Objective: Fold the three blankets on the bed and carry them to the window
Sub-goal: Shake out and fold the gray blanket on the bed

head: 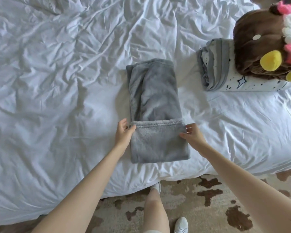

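Grey in colour, the fleece blanket (154, 105) lies at the centre of the frame on the white bed sheet (57, 81), folded into a long narrow strip that runs from lower centre toward upper centre. Its near end is turned up over the strip as a flap, with the flap's hem lying straight across the strip. The left hand (123, 132) pinches the left corner of that hem, thumb on top and fingers beside the edge. The right hand (192, 135) pinches the right corner in the same way, thumb on the fleece and fingers curled at the edge. Both forearms reach in from the lower part of the frame. At the upper right, well apart from the grey strip, a folded white blanket (225, 73) with dark speckles and grey borders rests on the sheet. A brown plush bundle (259, 47) with pink, white and yellow trim sits on top of it. The sheet is heavily creased across the left and upper frame. Along the bottom edge, a beige carpet (200, 199) with brown patches is visible, with a bare leg and a white shoe (181, 225) on it
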The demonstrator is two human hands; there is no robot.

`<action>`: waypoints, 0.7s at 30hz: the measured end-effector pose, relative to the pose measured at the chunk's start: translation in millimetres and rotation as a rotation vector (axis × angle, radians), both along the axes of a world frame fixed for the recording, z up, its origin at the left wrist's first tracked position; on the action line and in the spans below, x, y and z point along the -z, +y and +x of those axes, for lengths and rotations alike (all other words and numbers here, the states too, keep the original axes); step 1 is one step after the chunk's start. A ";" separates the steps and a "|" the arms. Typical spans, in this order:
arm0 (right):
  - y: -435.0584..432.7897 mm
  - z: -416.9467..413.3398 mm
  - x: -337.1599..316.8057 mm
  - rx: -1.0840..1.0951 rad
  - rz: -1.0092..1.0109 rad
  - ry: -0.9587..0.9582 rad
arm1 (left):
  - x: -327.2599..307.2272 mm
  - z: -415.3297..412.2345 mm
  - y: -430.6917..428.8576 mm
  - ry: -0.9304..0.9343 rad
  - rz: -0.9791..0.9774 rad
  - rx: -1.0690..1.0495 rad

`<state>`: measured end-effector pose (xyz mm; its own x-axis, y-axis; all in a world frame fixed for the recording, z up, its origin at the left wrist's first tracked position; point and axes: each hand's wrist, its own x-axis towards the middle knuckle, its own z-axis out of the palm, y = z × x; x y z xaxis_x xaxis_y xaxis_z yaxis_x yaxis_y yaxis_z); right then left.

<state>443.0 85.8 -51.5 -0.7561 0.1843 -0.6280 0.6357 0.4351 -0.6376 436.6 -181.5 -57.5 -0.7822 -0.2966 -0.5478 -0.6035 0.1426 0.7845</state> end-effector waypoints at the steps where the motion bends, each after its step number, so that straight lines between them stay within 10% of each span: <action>1: -2.7 -10.6 0.5 -0.006 0.006 0.026 | -1.2 -11.9 -1.0 0.016 -0.006 0.005; 21: -41.3 -233.6 50.5 0.004 0.154 0.285 | 20.4 -257.0 47.1 -0.098 0.421 0.022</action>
<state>209.3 44.5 -102.0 -0.8966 0.2642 -0.3553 0.4428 0.5383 -0.7171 179.6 -134.4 -77.9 -0.7239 -0.0151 -0.6898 -0.6788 -0.1634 0.7159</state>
